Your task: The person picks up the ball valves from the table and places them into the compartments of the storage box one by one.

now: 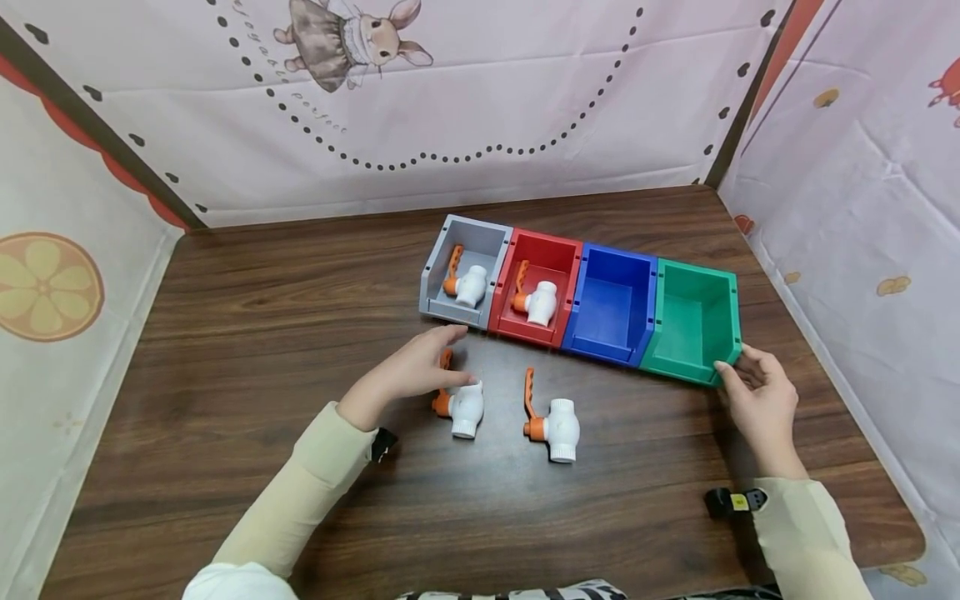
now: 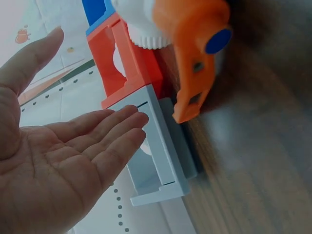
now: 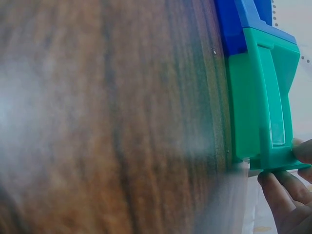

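Note:
My left hand [image 1: 412, 364] hovers with fingers extended over a white ball valve with an orange handle [image 1: 467, 410], partly covering that handle. In the left wrist view the palm [image 2: 58, 165] holds nothing, and the fingers are in front of the grey bin [image 2: 161, 141]. A second ball valve [image 1: 562, 431] lies on the table to the right. My right hand [image 1: 761, 404] pinches the front right corner of the green bin [image 1: 686, 367], thumb at its rim and fingers on the outer side. One more ball valve [image 1: 471, 286] sits in the grey bin, another [image 1: 541, 303] in the red bin [image 1: 528, 332].
The grey, red, blue [image 1: 600, 343] and green bins stand joined in a slanting row on the wooden table [image 1: 285, 300]. No valve shows in the blue or green bin. Printed cloth [image 1: 480, 108] hangs behind and at both sides.

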The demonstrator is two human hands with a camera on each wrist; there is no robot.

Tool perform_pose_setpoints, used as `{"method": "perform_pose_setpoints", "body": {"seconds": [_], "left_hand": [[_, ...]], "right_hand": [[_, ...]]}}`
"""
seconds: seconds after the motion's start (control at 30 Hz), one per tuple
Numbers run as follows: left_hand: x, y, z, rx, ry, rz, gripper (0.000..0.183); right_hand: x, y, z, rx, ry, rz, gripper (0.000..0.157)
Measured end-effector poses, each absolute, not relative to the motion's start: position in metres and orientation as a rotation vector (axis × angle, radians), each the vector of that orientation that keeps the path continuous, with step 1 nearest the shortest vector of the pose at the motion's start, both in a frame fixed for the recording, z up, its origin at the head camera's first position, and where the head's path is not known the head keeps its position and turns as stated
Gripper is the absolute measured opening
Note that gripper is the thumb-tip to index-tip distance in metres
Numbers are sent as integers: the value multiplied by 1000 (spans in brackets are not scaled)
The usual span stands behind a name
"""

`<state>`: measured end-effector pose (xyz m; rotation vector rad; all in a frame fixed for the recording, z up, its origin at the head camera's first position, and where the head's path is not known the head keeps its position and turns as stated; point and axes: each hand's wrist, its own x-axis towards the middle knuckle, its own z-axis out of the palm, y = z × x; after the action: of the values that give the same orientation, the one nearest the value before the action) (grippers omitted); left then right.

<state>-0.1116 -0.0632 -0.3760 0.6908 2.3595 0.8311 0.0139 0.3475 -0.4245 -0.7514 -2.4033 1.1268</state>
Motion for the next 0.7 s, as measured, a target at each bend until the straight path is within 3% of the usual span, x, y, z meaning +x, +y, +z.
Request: {"method": "perform_pose_setpoints", "body": {"seconds": [0.7], "left_hand": [[-96,-73,-392,780,2318,790,73]], "right_hand": [[12,348,-428,-702,-2379,1122,37]]}}
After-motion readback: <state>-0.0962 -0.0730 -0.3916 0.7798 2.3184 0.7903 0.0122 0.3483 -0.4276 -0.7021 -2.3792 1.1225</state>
